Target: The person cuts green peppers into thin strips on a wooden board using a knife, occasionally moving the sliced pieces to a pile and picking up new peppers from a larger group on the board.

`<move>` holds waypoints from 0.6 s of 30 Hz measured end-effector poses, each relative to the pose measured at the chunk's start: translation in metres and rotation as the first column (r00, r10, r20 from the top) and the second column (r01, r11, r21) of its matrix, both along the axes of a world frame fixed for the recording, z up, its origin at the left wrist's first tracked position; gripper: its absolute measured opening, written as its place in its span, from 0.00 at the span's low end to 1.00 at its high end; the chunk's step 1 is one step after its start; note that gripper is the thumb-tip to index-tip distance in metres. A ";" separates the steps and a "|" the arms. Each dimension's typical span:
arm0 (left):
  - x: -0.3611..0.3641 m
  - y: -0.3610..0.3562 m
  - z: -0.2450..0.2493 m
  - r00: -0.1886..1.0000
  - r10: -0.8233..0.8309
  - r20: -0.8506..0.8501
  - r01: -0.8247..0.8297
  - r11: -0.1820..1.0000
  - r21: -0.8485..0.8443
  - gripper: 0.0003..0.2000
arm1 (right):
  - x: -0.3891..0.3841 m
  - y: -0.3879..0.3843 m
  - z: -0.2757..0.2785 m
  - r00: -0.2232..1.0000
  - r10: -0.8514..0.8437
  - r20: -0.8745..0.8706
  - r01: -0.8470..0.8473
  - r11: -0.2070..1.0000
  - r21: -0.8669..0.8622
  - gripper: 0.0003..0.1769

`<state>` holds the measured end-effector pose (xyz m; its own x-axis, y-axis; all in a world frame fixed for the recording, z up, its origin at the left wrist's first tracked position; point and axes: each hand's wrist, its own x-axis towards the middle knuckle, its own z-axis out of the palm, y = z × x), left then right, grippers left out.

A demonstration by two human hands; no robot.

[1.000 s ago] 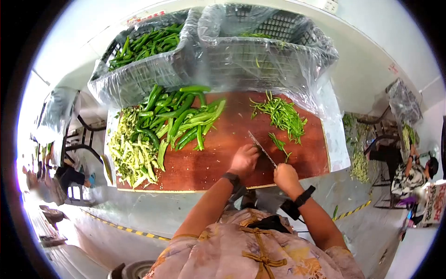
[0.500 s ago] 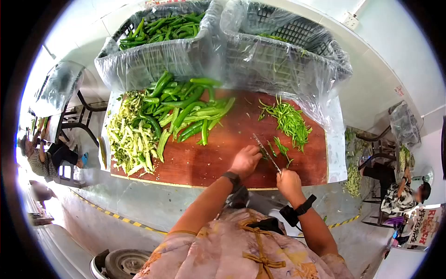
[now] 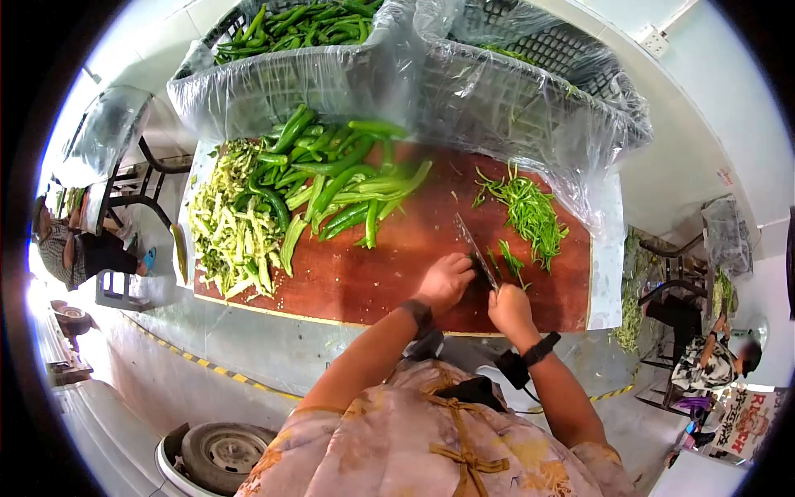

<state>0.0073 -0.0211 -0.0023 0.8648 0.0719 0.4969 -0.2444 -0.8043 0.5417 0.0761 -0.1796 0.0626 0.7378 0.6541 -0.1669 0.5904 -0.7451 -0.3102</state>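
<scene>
My right hand (image 3: pixel 510 311) is wrapped round the handle of a knife (image 3: pixel 475 246), whose blade points up and to the left over the red-brown board (image 3: pixel 364 290). Just left of the blade, my left hand (image 3: pixel 447 280) rests with its fingers curled; a dark green piece shows at the fingertips, too small to make out. Right of the blade are a few cut green strips (image 3: pixel 511 260), and beyond them a pile of shredded green pepper (image 3: pixel 534 217). Whole and split green peppers (image 3: pixel 339 182) lie at the upper left, beside a heap of pale pepper cores (image 3: pixel 236 224).
Behind the board stand two plastic-lined crates, the left one (image 3: pixel 281 91) full of green peppers, the right one (image 3: pixel 530 108) with few green pieces. A person (image 3: pixel 70 248) sits far left, another person (image 3: pixel 712 356) far right. A wheel (image 3: pixel 228 455) is at the lower left.
The view has shifted slightly, with the crates higher in frame. The knife blade stands a little steeper and closer to my left fingertips.
</scene>
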 end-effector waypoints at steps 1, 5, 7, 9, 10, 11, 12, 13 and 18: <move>-0.001 -0.002 -0.002 1.000 -0.003 -0.002 0.003 1.000 0.000 0.08 | 0.000 0.004 -0.003 1.000 -0.003 -0.002 0.003 1.000 0.000 0.14; 0.002 -0.001 -0.004 0.996 0.003 0.089 0.001 0.999 -0.038 0.08 | 0.013 0.017 -0.011 0.997 -0.034 0.073 0.027 0.995 0.098 0.13; 0.003 0.000 -0.003 0.996 -0.002 0.092 0.007 0.999 -0.054 0.09 | 0.016 0.012 -0.010 0.988 -0.141 0.056 0.135 0.985 0.106 0.14; 0.003 -0.001 -0.004 0.997 0.000 0.075 0.004 0.999 -0.045 0.08 | 0.013 -0.004 -0.004 0.992 -0.079 0.094 0.070 0.992 0.103 0.14; 0.003 -0.002 -0.004 0.997 0.001 0.075 0.003 0.999 -0.052 0.08 | 0.008 -0.013 -0.002 0.993 -0.018 0.119 0.007 0.996 0.090 0.14; 0.003 -0.002 -0.004 0.997 0.013 0.079 -0.009 0.999 -0.048 0.08 | 0.002 -0.019 -0.002 0.997 -0.011 0.082 0.004 0.997 0.080 0.14; 0.002 -0.002 -0.004 0.996 0.024 0.082 -0.021 0.999 -0.042 0.07 | -0.003 -0.022 0.001 0.997 -0.011 0.078 0.005 0.997 0.075 0.14; 0.001 -0.002 -0.004 0.997 0.021 0.079 -0.018 0.999 -0.044 0.07 | -0.008 -0.024 0.005 0.998 0.000 0.059 -0.002 0.999 0.040 0.14; 0.003 -0.001 -0.002 0.998 0.021 0.065 -0.021 1.000 0.000 0.05 | -0.012 -0.026 0.011 0.998 0.041 0.042 -0.042 0.999 0.029 0.14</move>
<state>0.0098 -0.0220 -0.0044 0.8290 0.0891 0.5522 -0.2621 -0.8103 0.5242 0.0639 -0.2054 0.0732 0.7159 0.6883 -0.1173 0.6331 -0.7107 -0.3066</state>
